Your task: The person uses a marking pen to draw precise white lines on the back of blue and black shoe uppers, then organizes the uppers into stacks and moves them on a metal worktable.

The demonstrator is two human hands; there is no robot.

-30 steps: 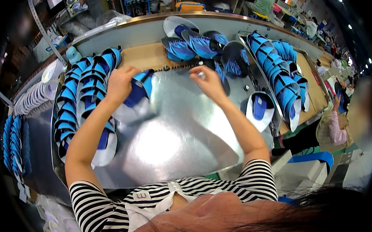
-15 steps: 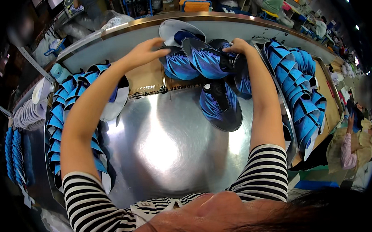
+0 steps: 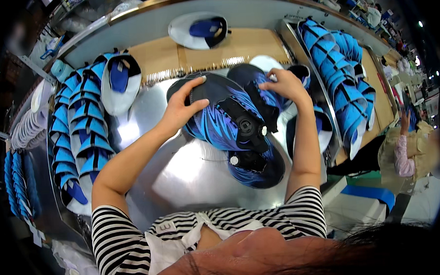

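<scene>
Left hand [image 3: 182, 109] splayed flat, pinning blue shoe upper [image 3: 219, 120] to metal table [image 3: 182, 173]; right hand [image 3: 284, 85] pinches its far edge, steadying it.

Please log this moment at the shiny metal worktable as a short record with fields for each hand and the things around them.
Left hand: left hand rests on top of the stack of blue-and-black patterned shoe uppers.
Right hand: right hand grips the far edge of the same stack.
Surface: shiny metal worktable, stack lying on it.
Left side: rows of overlapping blue-and-white uppers.
Right side: rows of blue uppers.
Far edge: single white-and-blue upper.
</scene>
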